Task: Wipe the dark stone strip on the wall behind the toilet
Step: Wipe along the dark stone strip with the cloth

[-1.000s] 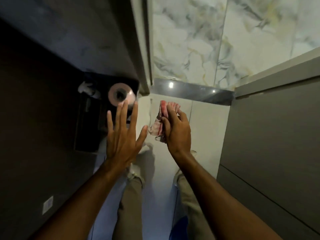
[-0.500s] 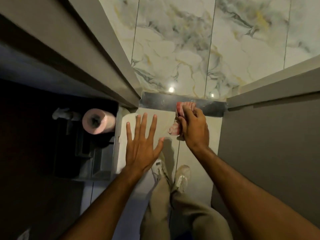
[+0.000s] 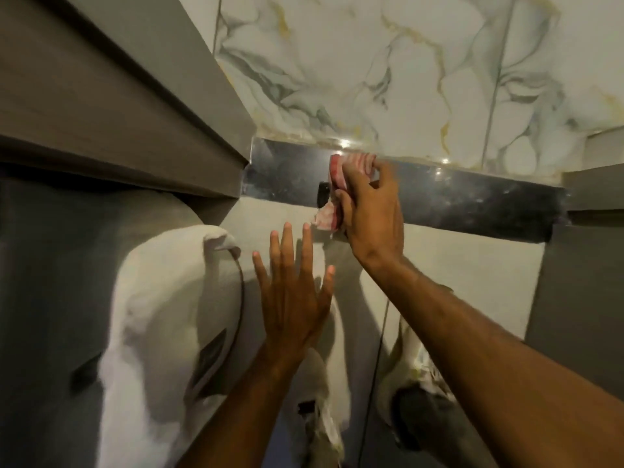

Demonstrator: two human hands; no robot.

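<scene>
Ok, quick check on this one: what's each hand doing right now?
Left hand: open, fingers spread, holding nothing.
Right hand: closed on a red-and-white cloth, pressing it against the dark stone strip.

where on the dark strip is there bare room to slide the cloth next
The dark stone strip is bare from the right hand to the grey panel, the longest run. A shorter stretch lies left, toward the grey ledge. The cloth covers the middle.
</scene>
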